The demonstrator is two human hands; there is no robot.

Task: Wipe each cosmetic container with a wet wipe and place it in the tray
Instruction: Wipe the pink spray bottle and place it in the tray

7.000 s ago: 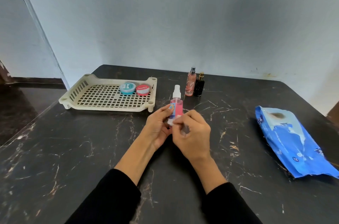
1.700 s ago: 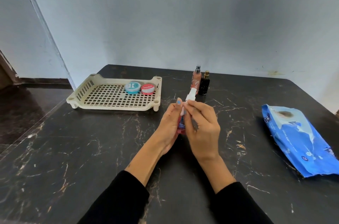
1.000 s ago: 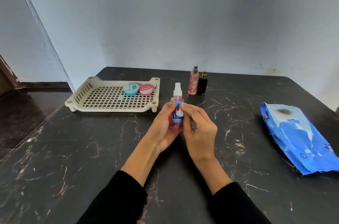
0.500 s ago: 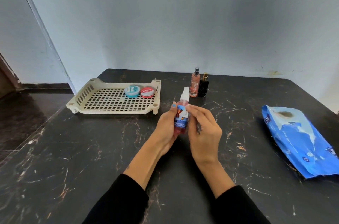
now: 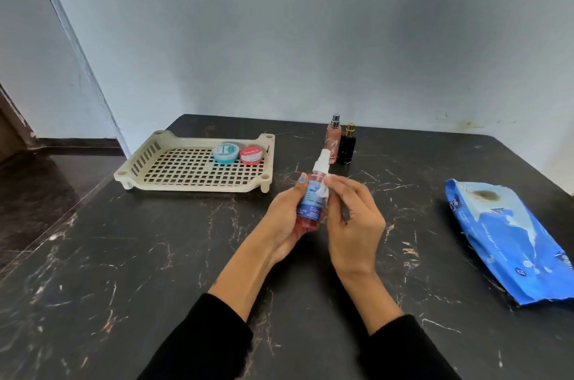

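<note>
Upper left of frame: cream tray [image 5: 174, 176] holding teal tin [image 5: 226, 152] and red tin [image 5: 251, 155], touching. Centre: left hand [image 5: 284, 218] fingers wrapped around pink spray bottle [image 5: 310, 204], held off the table. Right hand [image 5: 352, 219] pinches white wipe [image 5: 323, 190] against bottle. Behind: peach bottle [image 5: 334, 138], black bottle [image 5: 347, 146]. Right edge: blue wipes pack [image 5: 509, 239].

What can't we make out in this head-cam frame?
- Wet wipe: mostly hidden by right hand fingers.
- Spray bottle label: too small, partly covered by left hand.
- Wipes pack: cut off at right edge.
- Two far bottles: labels too small.
</note>
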